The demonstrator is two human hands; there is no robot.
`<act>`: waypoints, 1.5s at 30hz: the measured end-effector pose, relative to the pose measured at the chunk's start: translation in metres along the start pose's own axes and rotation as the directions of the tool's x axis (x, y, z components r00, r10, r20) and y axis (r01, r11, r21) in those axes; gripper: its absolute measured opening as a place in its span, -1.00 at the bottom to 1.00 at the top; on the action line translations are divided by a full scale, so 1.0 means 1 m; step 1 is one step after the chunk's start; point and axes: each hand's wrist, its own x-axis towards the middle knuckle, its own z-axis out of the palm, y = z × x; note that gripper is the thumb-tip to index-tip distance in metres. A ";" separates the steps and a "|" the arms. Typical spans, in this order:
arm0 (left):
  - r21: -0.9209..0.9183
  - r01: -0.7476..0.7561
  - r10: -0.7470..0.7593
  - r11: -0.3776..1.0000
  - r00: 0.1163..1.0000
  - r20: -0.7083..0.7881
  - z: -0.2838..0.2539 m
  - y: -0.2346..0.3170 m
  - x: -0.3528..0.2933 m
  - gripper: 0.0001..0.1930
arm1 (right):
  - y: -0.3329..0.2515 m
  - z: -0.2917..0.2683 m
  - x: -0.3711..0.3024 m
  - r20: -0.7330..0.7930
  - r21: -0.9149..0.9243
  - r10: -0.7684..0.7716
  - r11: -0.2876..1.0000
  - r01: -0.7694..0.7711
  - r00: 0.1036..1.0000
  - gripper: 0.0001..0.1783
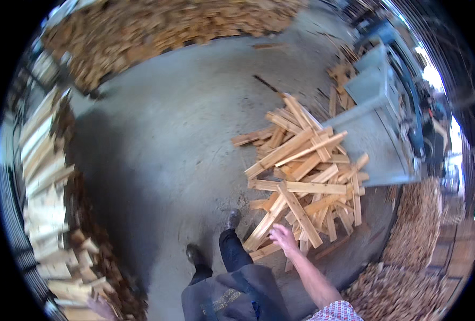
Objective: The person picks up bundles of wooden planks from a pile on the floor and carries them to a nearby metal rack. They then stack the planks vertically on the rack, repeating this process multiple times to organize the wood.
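A loose heap of short wooden boards [307, 188] lies on the floor to my right front. My right hand [284, 238] reaches over the near edge of this heap, its fingers partly spread and nothing visible in them. Far to the left, my left hand [102, 308] is a blurred patch at the lower rim, beside the stacked wood pieces [47, 208]. Its fingers are smeared, so I cannot tell whether it grips one of the pieces.
A blue-grey metal machine [379, 134] stands behind the heap on the right. Across the far side runs a long stack of wood [168, 32]. More stacked wood [398, 291] fills the lower right. My shoes [234, 218] rest on the concrete floor [168, 123] near the heap.
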 end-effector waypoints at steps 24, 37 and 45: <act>-0.386 -0.743 0.331 0.547 -0.231 0.915 0.530 0.685 -0.288 -0.60 | 0.140 -0.243 0.187 -0.802 0.594 0.320 0.334 0.732 0.505 -0.71; -0.494 -0.864 0.554 0.098 -0.366 0.748 0.659 0.852 -0.208 -0.41 | -0.111 -0.340 0.339 -0.843 0.453 -0.202 0.231 0.861 0.498 -0.61; -0.360 -0.728 0.491 -0.583 -0.669 0.557 0.849 1.009 -0.218 -0.05 | -0.018 -0.239 0.433 -0.833 0.513 0.190 0.616 0.597 0.520 -0.01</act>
